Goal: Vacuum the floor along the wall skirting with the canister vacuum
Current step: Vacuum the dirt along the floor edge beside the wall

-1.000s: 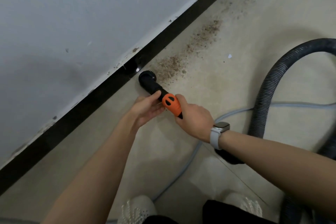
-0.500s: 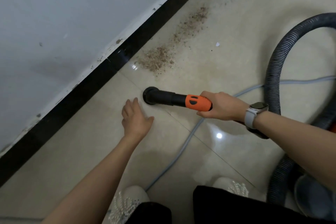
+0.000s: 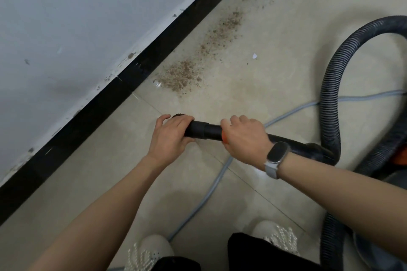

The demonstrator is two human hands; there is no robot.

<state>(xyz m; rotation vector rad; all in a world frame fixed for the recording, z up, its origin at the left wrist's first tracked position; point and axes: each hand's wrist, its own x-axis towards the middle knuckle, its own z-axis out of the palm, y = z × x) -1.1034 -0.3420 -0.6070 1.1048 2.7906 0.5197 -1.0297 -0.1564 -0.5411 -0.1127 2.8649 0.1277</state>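
the left hand (image 3: 170,136) curls around the brush end of the black vacuum nozzle (image 3: 202,131), and the right hand (image 3: 244,136) grips the same nozzle further back, its fingers (image 3: 233,121) wrapped over the orange part. the nozzle sits low over the floor (image 3: 110,160), a little out from the skirting (image 3: 141,72), short of the dirt (image 3: 182,75). it looks rigid and light; the ribbed hose (image 3: 330,86) behind it looks bendy and likely to drag, so a two-handed hold near the tip suits.

**What the person wears**

Both forearms are bare, with no sleeves showing. The right wrist carries a watch (image 3: 278,153) with a dark oblong face and a pale grey band. Black trousers (image 3: 253,253) show near the bottom edge, above white knit shoes (image 3: 147,252).
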